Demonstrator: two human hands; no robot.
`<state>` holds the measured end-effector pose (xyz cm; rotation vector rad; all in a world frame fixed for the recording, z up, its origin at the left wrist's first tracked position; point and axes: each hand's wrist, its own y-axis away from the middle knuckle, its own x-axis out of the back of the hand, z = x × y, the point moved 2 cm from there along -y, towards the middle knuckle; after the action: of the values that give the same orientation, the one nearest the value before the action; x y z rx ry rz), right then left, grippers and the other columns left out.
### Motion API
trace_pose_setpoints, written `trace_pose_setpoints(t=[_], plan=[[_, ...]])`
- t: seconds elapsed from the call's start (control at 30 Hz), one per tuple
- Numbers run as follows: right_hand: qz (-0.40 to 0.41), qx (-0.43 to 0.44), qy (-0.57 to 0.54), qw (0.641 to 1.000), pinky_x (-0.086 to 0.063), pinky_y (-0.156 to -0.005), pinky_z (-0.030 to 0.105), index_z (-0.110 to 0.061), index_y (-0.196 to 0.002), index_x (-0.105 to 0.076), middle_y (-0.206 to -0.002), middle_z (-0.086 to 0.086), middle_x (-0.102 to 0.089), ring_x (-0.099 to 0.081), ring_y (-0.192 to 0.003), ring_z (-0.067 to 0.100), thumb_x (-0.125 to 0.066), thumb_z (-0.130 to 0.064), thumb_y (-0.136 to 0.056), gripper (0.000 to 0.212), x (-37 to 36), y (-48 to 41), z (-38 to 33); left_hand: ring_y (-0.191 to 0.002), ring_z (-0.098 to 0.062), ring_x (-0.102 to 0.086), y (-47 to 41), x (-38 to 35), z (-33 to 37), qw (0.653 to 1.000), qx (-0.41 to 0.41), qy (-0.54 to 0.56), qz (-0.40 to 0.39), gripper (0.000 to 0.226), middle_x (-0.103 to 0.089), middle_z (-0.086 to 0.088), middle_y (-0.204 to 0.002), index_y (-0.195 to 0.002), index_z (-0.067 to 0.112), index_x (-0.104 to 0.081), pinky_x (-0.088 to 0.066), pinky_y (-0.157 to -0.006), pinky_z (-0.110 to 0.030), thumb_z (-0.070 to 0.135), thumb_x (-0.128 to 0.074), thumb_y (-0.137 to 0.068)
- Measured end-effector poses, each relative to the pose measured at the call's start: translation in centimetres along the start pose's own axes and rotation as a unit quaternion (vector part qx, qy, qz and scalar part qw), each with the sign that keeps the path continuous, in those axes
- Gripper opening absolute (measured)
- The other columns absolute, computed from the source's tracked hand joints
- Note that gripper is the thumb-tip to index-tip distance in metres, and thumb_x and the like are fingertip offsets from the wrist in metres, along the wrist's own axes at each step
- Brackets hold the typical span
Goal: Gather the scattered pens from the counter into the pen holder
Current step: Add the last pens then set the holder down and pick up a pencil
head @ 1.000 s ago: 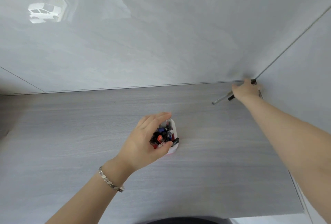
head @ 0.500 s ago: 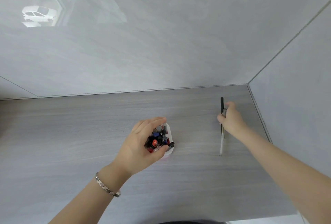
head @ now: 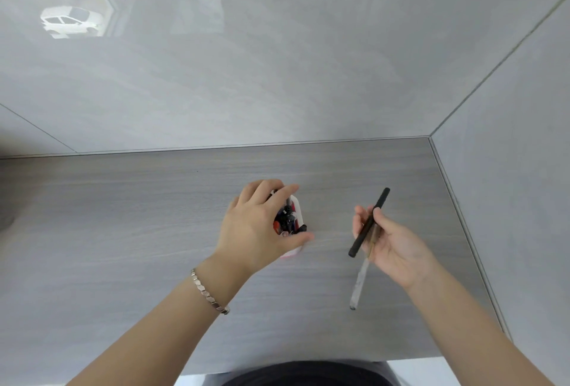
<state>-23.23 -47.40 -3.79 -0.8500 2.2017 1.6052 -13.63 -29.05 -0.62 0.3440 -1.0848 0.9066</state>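
Note:
A small white pen holder (head: 297, 211) stands mid-counter, packed with several pens whose black and red caps (head: 285, 220) show at its top. My left hand (head: 257, 228) wraps around the holder from the left, thumb in front. To the right, my right hand (head: 390, 245) is palm up and holds two pens above the counter: a black pen (head: 368, 222) slanting up to the right and a clear silver pen (head: 357, 284) that sticks out below the palm.
The grey wood-grain counter (head: 138, 246) ends at a glossy grey back wall (head: 277, 61) and a side wall (head: 524, 185) on the right. Its front edge runs just above my dark clothing at the bottom.
My right hand has come from the far right corner towards me with the two pens and turned palm up. My left hand has stayed on the holder.

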Motion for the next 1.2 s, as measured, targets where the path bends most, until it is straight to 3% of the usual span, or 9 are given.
trace_pose_setpoints(t=[0.1,0.2,0.3,0.4,0.53,0.77,1.0,1.13,1.2], plan=[[-0.005,0.023,-0.029,0.999,-0.06,-0.06,0.035,-0.005,-0.076,-0.049,-0.066,0.022,-0.071,-0.072,-0.057,0.028,-0.036,-0.01,-0.098,0.026,-0.6,0.5,0.3,-0.101,-0.021,-0.051,-0.3,-0.2,0.1,0.996,0.024,0.082,0.026,0.05,-0.06,0.005,-0.105,-0.107,0.022,-0.058,-0.043,-0.079,-0.02,0.047,-0.056,-0.063],[0.049,0.013,-0.049,0.998,-0.06,-0.051,0.037,-0.003,-0.073,-0.049,-0.078,0.015,-0.057,-0.069,-0.062,0.031,-0.042,-0.011,-0.096,0.026,-0.7,0.6,0.6,-0.095,-0.014,-0.047,-0.6,0.0,0.0,0.985,0.05,0.162,0.042,0.041,-0.053,0.014,-0.101,-0.1,0.017,-0.062,-0.03,-0.087,-0.002,0.037,-0.051,-0.066],[0.067,-0.021,-0.046,0.996,-0.057,-0.041,0.029,-0.004,-0.069,-0.051,-0.074,0.008,-0.05,-0.056,-0.067,0.019,-0.044,-0.017,-0.095,0.03,-0.4,0.5,1.1,-0.098,-0.01,-0.045,-0.7,0.2,-0.5,0.977,0.049,0.207,0.018,0.037,-0.049,0.026,-0.101,-0.097,0.018,-0.064,-0.027,-0.089,0.001,0.035,-0.051,-0.066],[0.04,-0.04,0.026,0.998,-0.036,-0.031,0.011,-0.012,-0.068,-0.055,-0.057,-0.001,-0.052,-0.047,-0.042,0.007,-0.048,-0.024,-0.093,0.028,-0.4,0.8,1.4,-0.103,0.003,-0.046,-0.5,0.4,-1.1,0.974,0.022,0.225,-0.011,0.033,-0.048,0.031,-0.103,-0.094,0.02,-0.064,-0.029,-0.09,-0.001,0.032,-0.053,-0.066],[0.03,0.084,0.116,0.989,-0.024,-0.028,0.011,-0.012,-0.072,-0.056,-0.06,0.001,-0.049,-0.044,-0.038,0.001,-0.053,-0.016,-0.091,0.02,-0.7,1.2,1.1,-0.109,0.014,-0.041,-0.3,0.4,-1.6,0.963,0.017,0.264,-0.051,0.031,-0.052,0.033,-0.104,-0.095,0.024,-0.064,-0.029,-0.093,-0.001,0.03,-0.055,-0.066],[-0.024,0.371,0.387,0.844,-0.039,-0.053,0.01,-0.032,-0.086,-0.058,-0.082,0.011,-0.067,-0.052,-0.054,-0.002,-0.064,-0.008,-0.083,0.025,-3.8,2.7,3.3,-0.118,0.013,-0.038,-0.1,0.6,-1.6,0.948,0.037,0.307,-0.08,0.032,-0.05,0.024,-0.114,-0.098,0.037,-0.059,-0.026,-0.094,0.001,0.03,-0.055,-0.066],[-0.101,0.482,0.521,0.697,-0.038,-0.052,0.006,-0.051,-0.13,-0.026,-0.07,-0.025,-0.057,-0.046,-0.05,0.004,-0.064,-0.009,-0.079,0.076,-4.9,0.5,6.0,-0.129,0.01,-0.028,0.1,0.6,-1.7,0.951,0.026,0.295,-0.09,0.039,-0.046,0.024,-0.123,-0.109,0.035,-0.054,-0.021,-0.102,-0.001,0.016,-0.058,-0.075],[-0.101,0.485,0.582,0.645,-0.045,-0.06,0.015,-0.044,-0.118,-0.038,-0.067,-0.012,-0.056,-0.054,-0.06,0.014,-0.069,-0.012,-0.078,0.06,-5.1,0.4,4.8,-0.129,0.013,-0.023,0.2,0.6,-1.8,0.954,0.016,0.287,-0.089,0.038,-0.043,0.026,-0.125,-0.112,0.033,-0.054,-0.017,-0.103,-0.001,0.032,-0.052,-0.074],[-0.114,0.538,0.566,0.614,-0.041,-0.062,0.007,-0.033,-0.103,-0.051,-0.069,-0.01,-0.058,-0.054,-0.063,0.007,-0.068,-0.017,-0.079,0.034,-4.6,0.9,4.3,-0.129,0.015,-0.022,0.2,0.5,-1.9,0.955,0.014,0.282,-0.091,0.039,-0.042,0.026,-0.125,-0.112,0.033,-0.053,-0.015,-0.104,-0.001,0.034,-0.051,-0.073]])
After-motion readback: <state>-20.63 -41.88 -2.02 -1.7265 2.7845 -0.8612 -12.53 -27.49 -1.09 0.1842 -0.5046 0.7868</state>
